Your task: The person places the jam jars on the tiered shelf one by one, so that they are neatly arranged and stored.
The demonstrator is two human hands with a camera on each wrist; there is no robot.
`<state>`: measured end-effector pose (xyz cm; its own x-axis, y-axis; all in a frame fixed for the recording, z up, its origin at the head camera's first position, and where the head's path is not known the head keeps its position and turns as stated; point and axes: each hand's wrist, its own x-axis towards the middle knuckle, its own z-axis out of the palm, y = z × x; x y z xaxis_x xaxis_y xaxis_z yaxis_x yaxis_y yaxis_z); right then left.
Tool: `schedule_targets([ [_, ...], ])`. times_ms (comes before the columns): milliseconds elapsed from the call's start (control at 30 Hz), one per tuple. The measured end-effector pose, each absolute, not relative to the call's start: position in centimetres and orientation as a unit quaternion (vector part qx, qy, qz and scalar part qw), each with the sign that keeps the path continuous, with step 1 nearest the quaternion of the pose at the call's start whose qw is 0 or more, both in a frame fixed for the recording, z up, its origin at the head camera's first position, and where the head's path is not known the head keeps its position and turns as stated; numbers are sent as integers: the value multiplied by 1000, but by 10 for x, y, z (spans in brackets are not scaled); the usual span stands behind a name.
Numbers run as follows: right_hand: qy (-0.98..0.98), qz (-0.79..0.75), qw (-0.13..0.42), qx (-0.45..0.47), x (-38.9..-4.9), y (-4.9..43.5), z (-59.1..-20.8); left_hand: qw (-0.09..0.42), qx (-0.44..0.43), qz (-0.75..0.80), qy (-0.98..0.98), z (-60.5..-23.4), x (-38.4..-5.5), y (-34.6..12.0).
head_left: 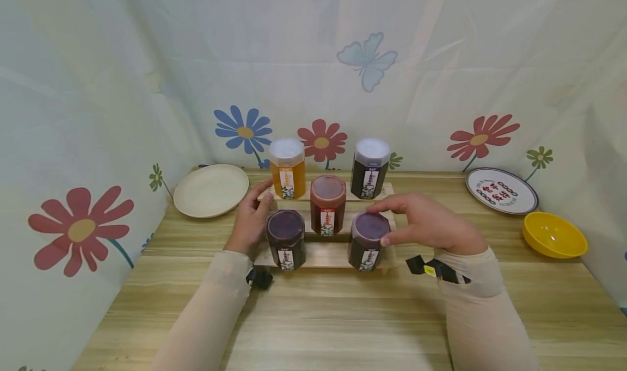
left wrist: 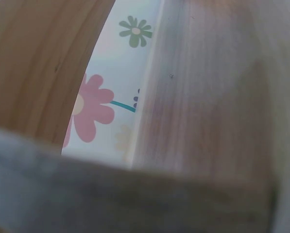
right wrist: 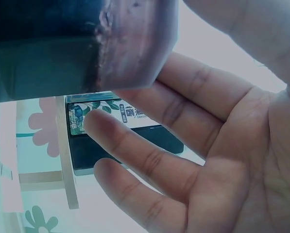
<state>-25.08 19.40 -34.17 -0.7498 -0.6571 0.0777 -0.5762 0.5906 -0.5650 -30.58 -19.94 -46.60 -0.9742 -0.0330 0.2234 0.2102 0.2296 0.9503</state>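
A three-tier wooden stand (head_left: 325,255) carries several faceted jars with lids. On its bottom tier, at the right, my right hand (head_left: 431,224) grips a dark jar (head_left: 364,255) by the lid, thumb on the near side and index finger behind. The right wrist view shows the ring and little fingers (right wrist: 135,194) spread away from this jar. My left hand (head_left: 250,221) holds the left end of the stand by the upper tier, beside the other dark front jar (head_left: 286,243). In the left wrist view only the stand's boards (left wrist: 198,107) show, without the hand.
A red-brown jar (head_left: 327,210) occupies the middle tier. Along the top tier are an amber jar (head_left: 281,178) and a dark jar with a white lid (head_left: 369,167). A cream plate (head_left: 210,191) lies left, a patterned plate (head_left: 502,191) and a yellow bowl (head_left: 553,235) right.
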Motion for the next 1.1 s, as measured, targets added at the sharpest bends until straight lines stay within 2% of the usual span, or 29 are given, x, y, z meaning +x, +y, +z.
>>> schedule_targets([
  [333,888,-296,72,-343,-251,193,-343,92,-59,-620,-777,-464,-305,-198],
  [467,889,-296,71,-342,-251,193,-343,83,-56,-616,-782,-451,-297,-194],
  [833,886,-307,72,-340,-249,192,-342,99,-61,-614,-781,-466,-303,-200],
  [967,891,-320,75,-314,-245,197,-341,100,-60,-626,-771,-466,-301,-202],
  [1100,890,-351,56,-285,-239,208,-340,122,-67,-631,-763,-467,-297,-209],
])
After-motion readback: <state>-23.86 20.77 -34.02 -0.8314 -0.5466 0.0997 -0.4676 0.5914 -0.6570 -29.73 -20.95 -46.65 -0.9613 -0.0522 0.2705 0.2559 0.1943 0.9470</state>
